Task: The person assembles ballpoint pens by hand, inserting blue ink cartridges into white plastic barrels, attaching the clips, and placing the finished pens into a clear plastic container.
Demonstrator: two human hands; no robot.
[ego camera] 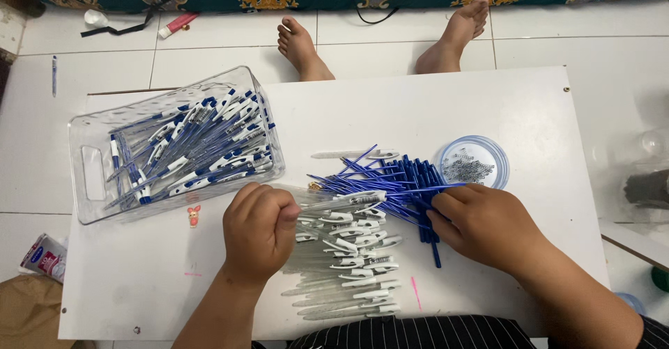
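Note:
My left hand [259, 229] is closed around a clear pen barrel [327, 200] that points right across a low white table [488, 105]. My right hand [481, 225] pinches a thin blue ink refill [425, 189] near its end, resting on a heap of blue refills [401, 182]. Between my hands lies a pile of clear barrels with white clips [345, 265].
A clear plastic bin [90, 175] of assembled blue-and-white pens sits at the table's left. A small round clear dish of springs [474, 161] stands at the right. Two bare feet [306, 49] of mine rest on the tiled floor beyond. A small pink eraser-like figure [194, 215] lies near the bin.

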